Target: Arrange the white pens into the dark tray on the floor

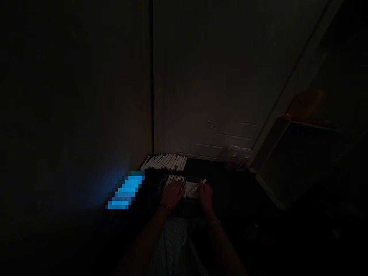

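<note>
The scene is very dark. My left hand (173,193) lies flat with fingers stretched over a row of pale markers (174,179) in a dark case on the floor. My right hand (206,195) is closed in a pinch on a single pale marker (199,186), held slanted just right of the case. A second, longer row of white markers (165,162) lies farther back, near the wall. Both forearms reach in from the bottom edge.
A glowing blue screen (126,190) lies on the floor left of my hands. A small clear container (238,157) stands by the door. A pale box or shelf unit (283,161) stands at the right. Patterned cloth (172,241) covers my lap.
</note>
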### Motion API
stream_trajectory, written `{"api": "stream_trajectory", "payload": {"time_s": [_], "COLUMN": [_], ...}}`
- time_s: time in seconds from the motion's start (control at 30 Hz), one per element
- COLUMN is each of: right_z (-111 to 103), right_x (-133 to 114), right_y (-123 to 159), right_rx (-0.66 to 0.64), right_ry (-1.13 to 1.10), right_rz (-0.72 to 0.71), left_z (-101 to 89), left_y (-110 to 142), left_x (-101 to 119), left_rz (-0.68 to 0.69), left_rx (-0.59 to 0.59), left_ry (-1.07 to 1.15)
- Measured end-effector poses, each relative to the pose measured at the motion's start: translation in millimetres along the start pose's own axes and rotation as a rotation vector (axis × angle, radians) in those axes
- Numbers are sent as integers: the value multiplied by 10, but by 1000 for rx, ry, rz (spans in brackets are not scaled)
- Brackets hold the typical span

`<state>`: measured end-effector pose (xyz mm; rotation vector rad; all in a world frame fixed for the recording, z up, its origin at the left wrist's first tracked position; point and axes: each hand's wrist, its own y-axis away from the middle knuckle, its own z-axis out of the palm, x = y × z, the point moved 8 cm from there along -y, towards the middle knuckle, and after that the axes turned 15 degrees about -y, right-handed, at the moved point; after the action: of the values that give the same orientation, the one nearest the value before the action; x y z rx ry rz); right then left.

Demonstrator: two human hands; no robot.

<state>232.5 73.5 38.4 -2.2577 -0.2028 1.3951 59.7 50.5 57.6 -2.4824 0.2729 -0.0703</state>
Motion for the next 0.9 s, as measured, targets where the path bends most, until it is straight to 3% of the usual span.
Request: {"api": "stream_trajectory", "payload": {"time_s": [0.2, 0.67, 0.9], "right_z": [30, 22, -23], "right_x": [76, 30, -50], "right_y": [-27, -38, -43], "right_rx": [-18, 16, 32], "right_ry": [-6, 22, 28], "right_rz": [6, -29, -23], "left_z": [89, 98, -14], "left_y": [11, -12, -20], "left_x": [-46, -46, -23], "left_rz": [-21, -7, 27], "left_rx": [-1, -45, -8], "left_ry": [-28, -72, -76]}}
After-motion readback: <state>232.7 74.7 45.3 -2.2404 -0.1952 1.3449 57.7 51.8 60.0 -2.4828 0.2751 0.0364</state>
